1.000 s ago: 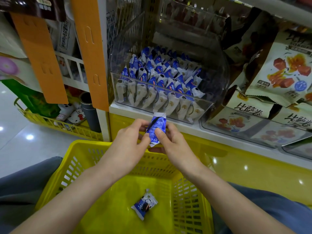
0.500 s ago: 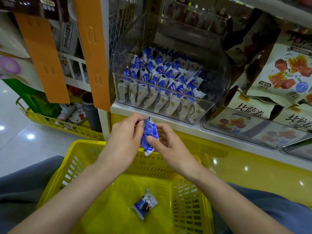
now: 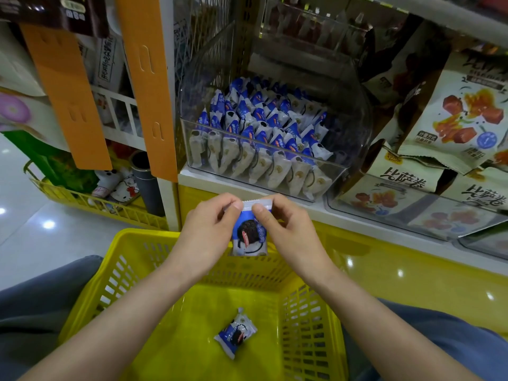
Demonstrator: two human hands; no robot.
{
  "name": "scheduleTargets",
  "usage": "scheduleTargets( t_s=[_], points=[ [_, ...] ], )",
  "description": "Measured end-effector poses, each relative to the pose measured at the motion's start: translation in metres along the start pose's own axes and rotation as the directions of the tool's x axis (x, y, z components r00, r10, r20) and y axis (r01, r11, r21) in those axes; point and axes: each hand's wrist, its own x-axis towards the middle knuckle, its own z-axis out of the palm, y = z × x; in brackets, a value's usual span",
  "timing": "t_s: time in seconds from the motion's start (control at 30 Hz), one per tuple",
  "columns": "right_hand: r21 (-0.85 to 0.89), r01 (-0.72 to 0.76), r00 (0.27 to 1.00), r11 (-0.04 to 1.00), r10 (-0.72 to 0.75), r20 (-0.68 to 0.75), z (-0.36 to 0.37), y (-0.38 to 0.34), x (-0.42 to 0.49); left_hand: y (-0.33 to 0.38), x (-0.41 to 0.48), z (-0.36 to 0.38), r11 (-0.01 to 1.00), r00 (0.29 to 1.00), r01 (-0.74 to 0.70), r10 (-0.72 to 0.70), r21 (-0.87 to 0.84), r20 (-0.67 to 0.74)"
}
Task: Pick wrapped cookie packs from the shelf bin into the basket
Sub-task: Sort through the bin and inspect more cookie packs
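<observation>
Clear bin [image 3: 339, 171] on white shelf [image 3: 198, 179]

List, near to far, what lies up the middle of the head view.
Loose cookie pack on the yellow basket floor → held cookie pack, pinched by left hand and right hand → clear shelf bin.

The beige snack bags [image 3: 406, 182] at right carry "比萨卷" in bold black characters.
</observation>
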Motion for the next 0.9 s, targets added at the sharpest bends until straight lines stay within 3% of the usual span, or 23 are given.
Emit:
scheduleTargets(
  t_s=[0.13,0.23,0.27,0.37,0.5,0.57,0.73,0.9],
  points=[
    [-0.228,0.241,0.964,0.943,-0.259,-0.052,-0.005,-0.001,-0.003,-0.001,0.002,0.002,0.994,0.997,0.076,-0.074,-0.078,0.029],
    [-0.374,0.324,0.918,0.869,-0.385,-0.099,-0.009,-0.001,-0.004,0.003,0.003,0.003,0.929,0.976,0.215,-0.191,-0.301,0.107],
    [-0.32,0.284,0.926,0.904,-0.345,-0.151,-0.01,-0.002,-0.004,0.005,0.002,0.003,0.895,0.963,0.26,-0.215,-0.361,0.161],
    [0.095,0.053,0.965,0.994,-0.027,-0.261,-0.015,-0.007,0.0,0.005,0.0,0.007,0.869,0.932,0.336,-0.25,-0.363,0.264],
    [0.46,-0.128,0.951,0.879,0.24,-0.194,-0.021,-0.013,0.002,0.007,0.002,0.004,0.856,0.971,0.236,-0.222,-0.459,0.085],
    [0.493,-0.201,0.953,0.847,0.286,-0.102,-0.019,-0.012,0.001,0.006,0.005,0.0,0.861,0.977,0.168,-0.212,-0.481,-0.038],
    [0.209,-0.321,0.945,0.924,0.297,0.136,-0.015,-0.011,-0.003,0.002,0.009,-0.008,0.89,0.976,0.082,-0.163,-0.449,-0.144],
    [-0.243,-0.027,0.991,0.97,0.057,0.118,-0.012,-0.006,-0.007,0.004,0.008,-0.01,0.99,0.987,-0.079,0.061,-0.119,-0.146]
  ],
)
